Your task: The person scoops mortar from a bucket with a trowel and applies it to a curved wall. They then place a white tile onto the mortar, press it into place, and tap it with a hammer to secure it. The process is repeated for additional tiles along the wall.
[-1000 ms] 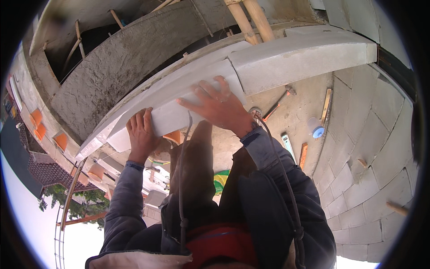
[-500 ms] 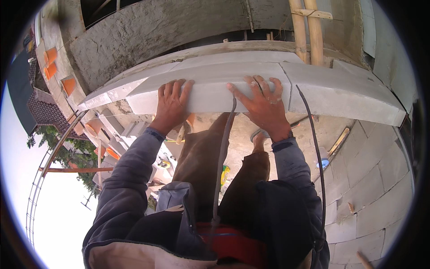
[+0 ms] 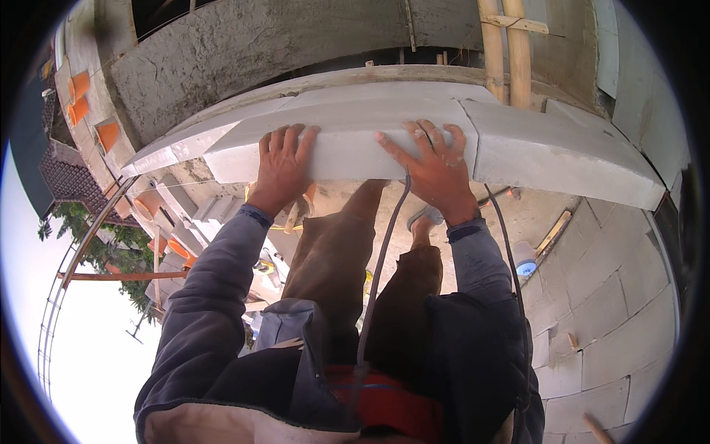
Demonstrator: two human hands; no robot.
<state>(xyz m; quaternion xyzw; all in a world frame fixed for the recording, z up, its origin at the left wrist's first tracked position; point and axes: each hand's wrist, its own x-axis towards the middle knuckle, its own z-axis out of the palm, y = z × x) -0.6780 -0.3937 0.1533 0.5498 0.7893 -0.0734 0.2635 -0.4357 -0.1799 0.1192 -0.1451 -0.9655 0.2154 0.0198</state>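
Observation:
A long pale grey lightweight concrete block (image 3: pixel 344 152) lies along the top of a low wall, its near side facing me. My left hand (image 3: pixel 285 163) presses on that side left of its middle, fingers bent over the upper edge. Toward the block's right end my right hand (image 3: pixel 438 166) grips the same edge, fingers a little apart and dusty with pale powder. A thin seam divides it from the neighbouring block (image 3: pixel 566 155) on the right. Another block (image 3: pixel 177 144) continues the row at the left. The block's underside is hidden.
Two bamboo poles (image 3: pixel 507 55) stand behind the wall at the right. A rough grey plastered wall (image 3: pixel 288 41) rises beyond. Orange pots (image 3: pixel 108 136) sit far left. A grey cord (image 3: pixel 381 266) from my jacket dangles before my legs. Block walling (image 3: pixel 614 318) fills the lower right.
Both hands keep their places on the block. The view has shifted slightly, and the jacket cords have swung, the middle one to the right at its upper end.

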